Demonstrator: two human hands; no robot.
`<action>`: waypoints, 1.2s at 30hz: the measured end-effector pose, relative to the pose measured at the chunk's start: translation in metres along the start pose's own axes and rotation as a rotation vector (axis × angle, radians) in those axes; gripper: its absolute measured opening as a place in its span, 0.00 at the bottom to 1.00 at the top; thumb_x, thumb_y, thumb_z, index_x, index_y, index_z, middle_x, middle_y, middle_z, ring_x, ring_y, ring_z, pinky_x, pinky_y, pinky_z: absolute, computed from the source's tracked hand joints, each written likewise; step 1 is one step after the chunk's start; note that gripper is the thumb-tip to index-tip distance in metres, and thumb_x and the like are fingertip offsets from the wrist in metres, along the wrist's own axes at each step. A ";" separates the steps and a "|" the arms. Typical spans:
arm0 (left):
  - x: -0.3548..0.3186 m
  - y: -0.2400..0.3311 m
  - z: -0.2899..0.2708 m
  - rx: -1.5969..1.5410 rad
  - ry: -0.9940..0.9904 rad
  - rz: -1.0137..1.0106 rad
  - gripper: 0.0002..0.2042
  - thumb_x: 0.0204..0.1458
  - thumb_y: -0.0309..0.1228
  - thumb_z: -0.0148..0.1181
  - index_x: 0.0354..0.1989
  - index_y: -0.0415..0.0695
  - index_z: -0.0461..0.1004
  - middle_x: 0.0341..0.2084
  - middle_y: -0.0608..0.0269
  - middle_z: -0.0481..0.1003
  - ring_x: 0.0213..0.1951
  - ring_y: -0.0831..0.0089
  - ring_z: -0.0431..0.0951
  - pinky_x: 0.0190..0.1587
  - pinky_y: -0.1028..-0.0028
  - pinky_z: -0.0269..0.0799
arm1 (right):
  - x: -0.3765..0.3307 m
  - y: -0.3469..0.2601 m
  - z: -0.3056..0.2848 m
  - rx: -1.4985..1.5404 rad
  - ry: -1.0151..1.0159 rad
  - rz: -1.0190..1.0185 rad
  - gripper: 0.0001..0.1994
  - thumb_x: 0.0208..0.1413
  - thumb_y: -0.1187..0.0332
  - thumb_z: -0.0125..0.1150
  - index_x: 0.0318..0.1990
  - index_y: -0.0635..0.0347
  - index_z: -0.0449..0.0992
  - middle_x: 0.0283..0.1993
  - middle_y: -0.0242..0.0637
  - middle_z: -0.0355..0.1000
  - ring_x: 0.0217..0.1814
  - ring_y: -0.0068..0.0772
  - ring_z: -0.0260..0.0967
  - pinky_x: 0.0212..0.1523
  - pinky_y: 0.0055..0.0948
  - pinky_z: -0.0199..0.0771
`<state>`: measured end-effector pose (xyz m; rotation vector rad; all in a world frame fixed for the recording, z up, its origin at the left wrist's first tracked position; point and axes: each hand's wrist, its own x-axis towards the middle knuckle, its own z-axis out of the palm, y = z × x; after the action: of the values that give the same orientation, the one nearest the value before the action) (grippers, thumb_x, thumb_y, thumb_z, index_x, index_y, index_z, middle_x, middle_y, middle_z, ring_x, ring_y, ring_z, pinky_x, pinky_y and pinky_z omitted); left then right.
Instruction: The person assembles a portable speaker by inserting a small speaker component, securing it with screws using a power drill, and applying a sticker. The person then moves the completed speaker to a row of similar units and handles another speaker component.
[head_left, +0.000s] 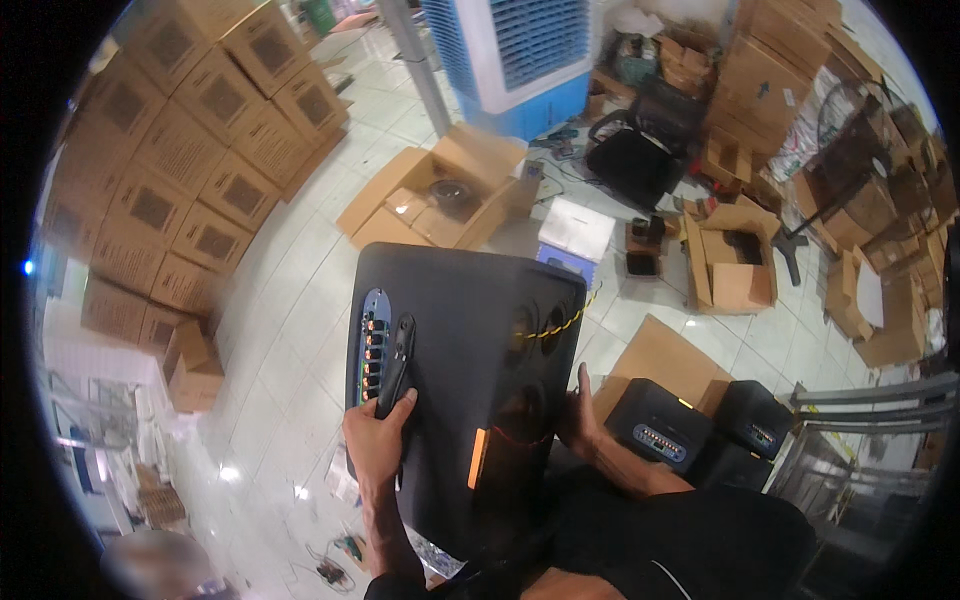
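Note:
A large black speaker box [440, 300] stands upright in front of me, its open front turned to the right. Dark round speaker openings show there, with a yellow-black wire [560, 326] and a red wire hanging out. On the side facing up is a control panel [374, 345] with a row of knobs, next to a black carrying handle [400, 355]. My left hand [374, 440] is closed round the near end of that handle. My right hand [578, 415] is beside the open front, thumb up and fingers extended; its contact with the box is unclear.
Stacked cartons [190, 150] line the left. Ahead stand an open carton [430, 205], a blue-white air cooler [530, 60] and a black chair [640, 150]. More black speakers [660, 425] sit at right near a metal rack [860, 400]. Another person's blurred head [155, 565] shows lower left.

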<state>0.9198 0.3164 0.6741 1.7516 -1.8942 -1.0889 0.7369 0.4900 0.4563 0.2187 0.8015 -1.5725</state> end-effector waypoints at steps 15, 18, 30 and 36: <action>0.168 0.122 0.158 -0.084 -0.277 0.032 0.20 0.52 0.39 0.68 0.20 0.34 0.73 0.12 0.70 0.63 0.19 0.79 0.58 0.23 0.71 0.56 | 0.105 -0.181 -0.058 0.071 0.254 -0.187 0.55 0.53 0.23 0.39 0.72 0.67 0.52 0.76 0.44 0.52 0.75 0.46 0.50 0.74 0.45 0.45; 0.180 0.148 0.182 -0.053 -0.267 0.036 0.20 0.52 0.40 0.69 0.21 0.33 0.74 0.12 0.69 0.64 0.19 0.79 0.59 0.24 0.71 0.57 | 0.122 -0.212 -0.066 0.119 0.220 -0.213 0.53 0.56 0.25 0.40 0.73 0.65 0.51 0.77 0.42 0.49 0.77 0.46 0.47 0.75 0.48 0.43; 0.189 0.238 0.272 -0.132 0.052 -0.211 0.18 0.52 0.43 0.70 0.23 0.38 0.77 0.14 0.73 0.66 0.17 0.82 0.60 0.22 0.76 0.52 | 0.210 -0.412 -0.054 -0.061 0.072 -0.069 0.40 0.65 0.39 0.45 0.72 0.65 0.55 0.73 0.41 0.55 0.72 0.41 0.54 0.73 0.39 0.51; 0.187 0.237 0.286 -0.243 0.225 -0.328 0.21 0.53 0.46 0.69 0.22 0.39 0.76 0.11 0.75 0.61 0.15 0.83 0.57 0.20 0.74 0.47 | 0.278 -0.438 -0.046 -0.178 -0.019 0.078 0.38 0.64 0.38 0.48 0.65 0.68 0.66 0.65 0.45 0.65 0.65 0.41 0.63 0.67 0.37 0.59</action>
<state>0.5222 0.2119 0.6134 1.9868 -1.3150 -1.1212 0.2624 0.2783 0.4210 0.1041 0.9025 -1.4196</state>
